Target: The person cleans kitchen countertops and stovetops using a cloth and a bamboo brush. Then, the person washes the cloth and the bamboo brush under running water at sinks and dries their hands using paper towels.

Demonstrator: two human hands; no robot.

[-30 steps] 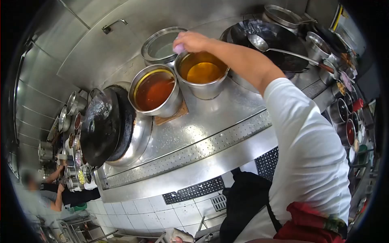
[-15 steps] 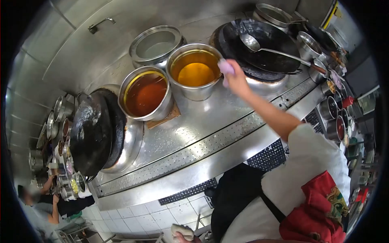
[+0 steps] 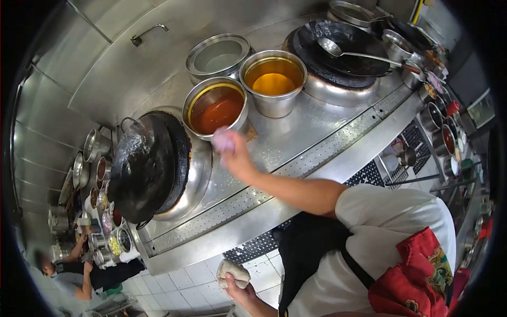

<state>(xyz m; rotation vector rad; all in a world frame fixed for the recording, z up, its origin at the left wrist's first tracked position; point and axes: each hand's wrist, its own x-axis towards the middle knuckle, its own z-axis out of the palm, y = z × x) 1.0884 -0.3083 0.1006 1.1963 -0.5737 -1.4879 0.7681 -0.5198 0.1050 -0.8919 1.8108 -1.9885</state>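
My right hand (image 3: 235, 154) is closed on a pale purple cloth (image 3: 224, 141), blurred by motion. It is at the near rim of the steel pot with reddish-brown liquid (image 3: 215, 112); contact cannot be made out. Low in view, my left hand (image 3: 236, 287) grips a folded beige cloth (image 3: 233, 272) in front of the counter edge. Right behind the first pot stands a steel pot of golden liquid (image 3: 273, 83). Behind both is a lidded-looking steel pot with a wide rim (image 3: 218, 55).
A black wok (image 3: 141, 166) rests tilted on the left burner. Another wok (image 3: 343, 53) holds a ladle (image 3: 364, 55) on the right burner. A tap (image 3: 150, 33) juts from the back wall. A co-worker (image 3: 66, 272) stands at far left beside several containers.
My right hand has moved left with the purple cloth, from the golden-liquid pot to the reddish one. My left hand has risen further into view with the beige cloth. The view has shifted.
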